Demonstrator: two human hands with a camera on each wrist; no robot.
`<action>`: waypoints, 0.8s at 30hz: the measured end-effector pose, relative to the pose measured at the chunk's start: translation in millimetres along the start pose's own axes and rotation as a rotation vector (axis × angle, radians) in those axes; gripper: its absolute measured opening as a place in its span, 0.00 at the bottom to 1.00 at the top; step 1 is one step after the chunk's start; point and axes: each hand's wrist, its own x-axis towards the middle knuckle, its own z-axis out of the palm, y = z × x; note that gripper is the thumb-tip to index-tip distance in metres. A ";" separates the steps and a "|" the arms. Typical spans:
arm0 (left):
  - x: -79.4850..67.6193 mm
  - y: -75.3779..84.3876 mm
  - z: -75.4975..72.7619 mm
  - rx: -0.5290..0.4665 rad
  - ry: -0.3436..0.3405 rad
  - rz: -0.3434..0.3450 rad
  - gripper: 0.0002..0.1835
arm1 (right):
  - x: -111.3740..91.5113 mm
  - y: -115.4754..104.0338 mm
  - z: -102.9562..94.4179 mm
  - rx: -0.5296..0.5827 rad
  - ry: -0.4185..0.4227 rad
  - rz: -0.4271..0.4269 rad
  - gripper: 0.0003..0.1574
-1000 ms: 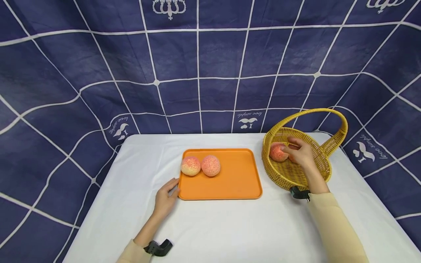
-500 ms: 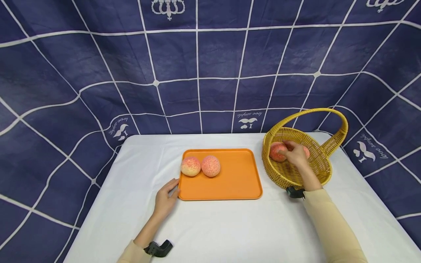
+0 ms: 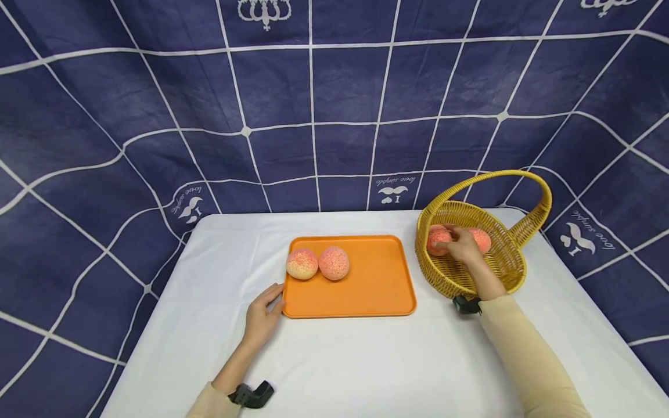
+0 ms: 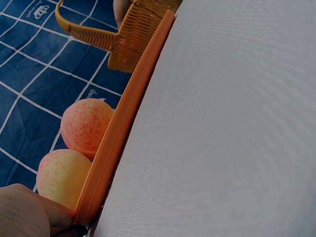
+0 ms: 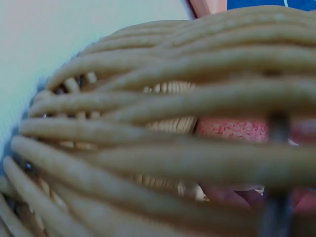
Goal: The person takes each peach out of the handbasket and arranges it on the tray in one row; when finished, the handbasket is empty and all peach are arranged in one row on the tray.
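My right hand [image 3: 462, 247] reaches into a yellow wicker basket [image 3: 431, 273] and grips a peach [image 3: 436, 235] at its left side, thumb and fingers around it. Another peach [image 3: 479, 240] lies to the right, partly behind that hand. In the right wrist view, the basket's weave [image 5: 148, 108] hides most of the hand, and a speckled peach surface [image 5: 232, 128] shows through a gap. My left hand [image 3: 263, 318] touches the left edge of an orange tray [image 3: 376, 284] with extended fingers. On the tray sit a yellow-pink peach [image 3: 301, 265] and a pinker peach [image 3: 334, 263], side by side.
The basket's tall handle [image 3: 491, 174] arches over its opening. A white cloth [image 3: 345, 366] covers the table, and a dark blue gridded curtain [image 3: 345, 104] hangs along the back and sides.
My right hand has moved left inside the basket and closed around the left peach, uncovering more of the right one. My left hand has stayed at the tray's edge.
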 end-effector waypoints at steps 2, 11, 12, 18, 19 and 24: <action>0.2 -0.2 -0.2 0.001 -0.002 -0.003 0.22 | 0.1 -0.7 0.2 0.011 -0.014 0.016 0.47; -0.4 -2.8 -0.8 0.007 0.000 -0.011 0.22 | -0.6 -1.3 3.3 0.067 -0.050 0.024 0.46; -0.4 -2.9 -0.8 0.007 0.002 -0.009 0.22 | -0.4 -1.3 3.1 0.060 -0.045 0.023 0.46; -0.2 -2.1 -0.9 0.005 0.009 0.002 0.21 | -1.6 -2.0 0.3 0.066 -0.029 0.019 0.46; -0.1 -1.8 -0.8 0.004 0.009 -0.001 0.21 | -2.3 -2.3 -0.1 0.083 -0.032 0.017 0.47; 0.5 -1.1 0.6 0.002 -0.003 -0.007 0.22 | -8.0 -3.9 -3.6 0.132 -0.030 0.016 0.48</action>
